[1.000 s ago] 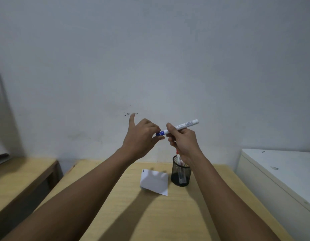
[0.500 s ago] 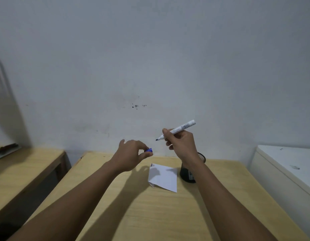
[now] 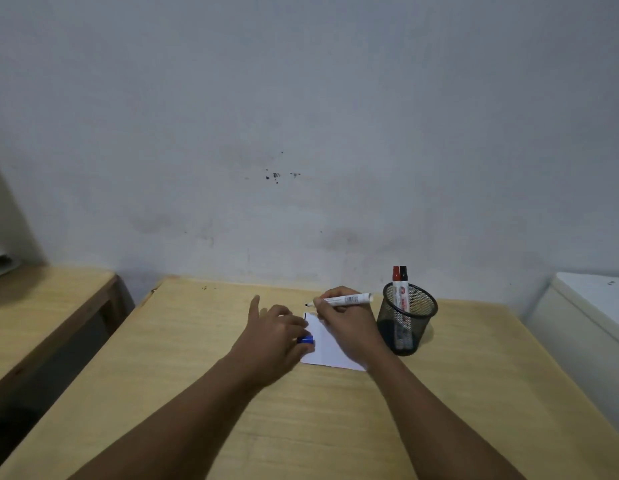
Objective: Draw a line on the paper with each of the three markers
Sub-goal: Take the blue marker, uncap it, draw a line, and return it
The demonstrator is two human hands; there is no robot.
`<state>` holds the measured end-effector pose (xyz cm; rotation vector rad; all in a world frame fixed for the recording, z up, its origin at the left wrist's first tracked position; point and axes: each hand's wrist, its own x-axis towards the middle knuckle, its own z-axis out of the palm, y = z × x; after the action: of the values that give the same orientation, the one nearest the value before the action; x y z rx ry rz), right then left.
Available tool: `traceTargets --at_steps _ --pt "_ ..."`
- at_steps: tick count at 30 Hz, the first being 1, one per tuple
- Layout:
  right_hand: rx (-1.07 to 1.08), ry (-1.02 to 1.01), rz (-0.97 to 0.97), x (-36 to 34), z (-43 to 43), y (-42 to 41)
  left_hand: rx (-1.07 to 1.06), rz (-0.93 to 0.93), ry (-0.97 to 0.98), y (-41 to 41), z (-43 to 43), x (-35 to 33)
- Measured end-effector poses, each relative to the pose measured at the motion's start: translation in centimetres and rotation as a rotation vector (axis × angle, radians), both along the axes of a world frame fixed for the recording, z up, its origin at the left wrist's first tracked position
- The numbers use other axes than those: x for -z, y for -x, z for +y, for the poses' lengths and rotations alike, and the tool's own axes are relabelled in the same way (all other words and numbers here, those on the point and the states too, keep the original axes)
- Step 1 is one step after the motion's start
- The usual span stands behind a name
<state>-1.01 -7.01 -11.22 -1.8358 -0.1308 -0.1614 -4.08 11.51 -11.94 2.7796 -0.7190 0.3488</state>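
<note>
Light wooden table (image 3: 232, 393) carries everything; landmark is the small white folded sheet of paper (image 3: 330, 344) lying flat near mid-table. Left hand (image 3: 273, 336) rests at the paper's left edge, thumb and a finger pinching a small blue marker cap (image 3: 305, 339), index finger stretched out away from the paper. Right hand (image 3: 346, 323) sits over the paper's right half, fingers closed round a white-barrelled uncapped marker (image 3: 342, 300), held almost level, dark tip just past the paper's far-left corner; cannot tell if tip touches. A short dark mark shows at that corner. Right of the paper, just beside it, stands a black wire-mesh pen cup (image 3: 407, 320), upright, holding a red-capped marker (image 3: 396, 275) and a black-capped marker (image 3: 403, 274) side by side. Behind the paper, a grey-white wall (image 3: 301, 116).
</note>
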Motion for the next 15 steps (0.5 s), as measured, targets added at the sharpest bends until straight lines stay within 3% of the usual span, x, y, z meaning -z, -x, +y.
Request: traceTargets --at_steps 7,15 --pt "0.058 0.117 -0.011 2.7 -0.3 -0.9 0.0 -0.013 0.01 -0.5 0.4 1.2" --pt "0.066 0.07 0.03 2.6 -0.3 -1.2 -0.037 0.008 0.03 -0.5 0.4 1.3"
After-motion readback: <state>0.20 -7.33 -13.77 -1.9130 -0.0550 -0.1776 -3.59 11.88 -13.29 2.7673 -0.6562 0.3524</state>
